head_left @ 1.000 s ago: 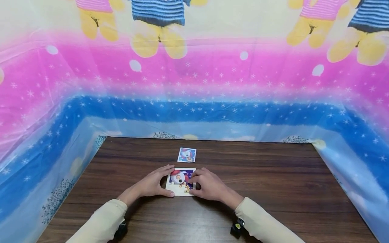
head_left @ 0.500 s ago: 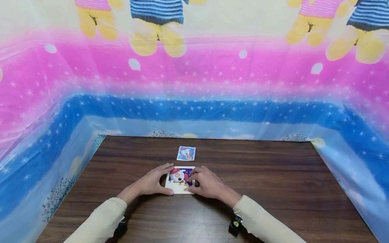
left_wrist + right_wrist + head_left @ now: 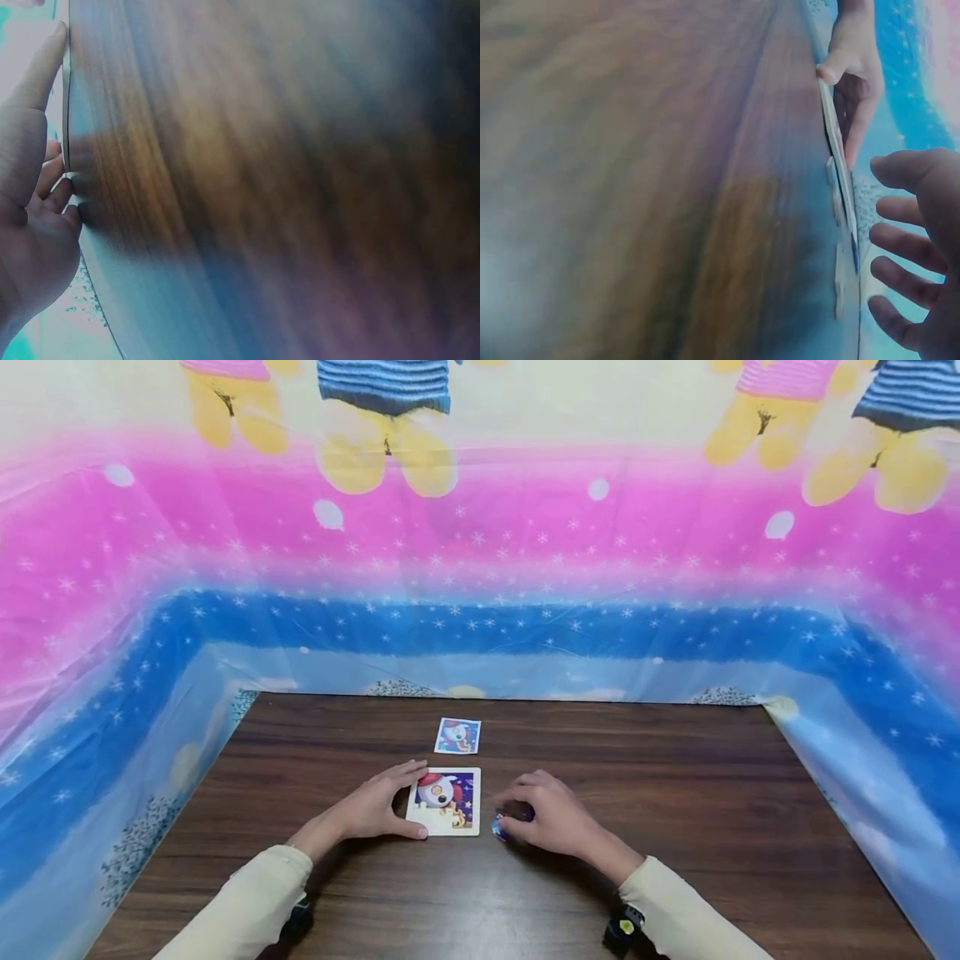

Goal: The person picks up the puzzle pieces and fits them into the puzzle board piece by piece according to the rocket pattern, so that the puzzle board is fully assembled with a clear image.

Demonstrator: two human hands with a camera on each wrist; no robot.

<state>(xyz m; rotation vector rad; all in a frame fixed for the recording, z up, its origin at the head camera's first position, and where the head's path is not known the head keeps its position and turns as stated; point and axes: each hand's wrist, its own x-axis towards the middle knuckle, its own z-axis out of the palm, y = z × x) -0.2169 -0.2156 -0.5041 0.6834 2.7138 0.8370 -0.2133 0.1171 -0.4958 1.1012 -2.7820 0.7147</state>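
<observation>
A square jigsaw puzzle board (image 3: 432, 821) with a cream border lies in the middle of the table. Its picture shows a white cartoon animal with red on a purple ground; the lower left is bare cream. My left hand (image 3: 369, 803) holds the board's left side, fingers at the far corner and thumb at the near one. Right of the board, my right hand (image 3: 553, 817) hovers with fingers spread, as the right wrist view shows. Close to its thumb lies a small blue puzzle piece (image 3: 497, 828). Two loose flat pieces (image 3: 839, 281) appear in the right wrist view, partly hidden from the head camera.
A small picture card (image 3: 457, 737) with a similar design lies beyond the board. The dark wooden table (image 3: 660, 777) extends to both sides. A printed cloth (image 3: 480, 631) hangs around the table's back and sides.
My right hand has drawn away from the board to the right, over the loose pieces, uncovering the picture's right side. My left hand keeps its place at the board's left edge.
</observation>
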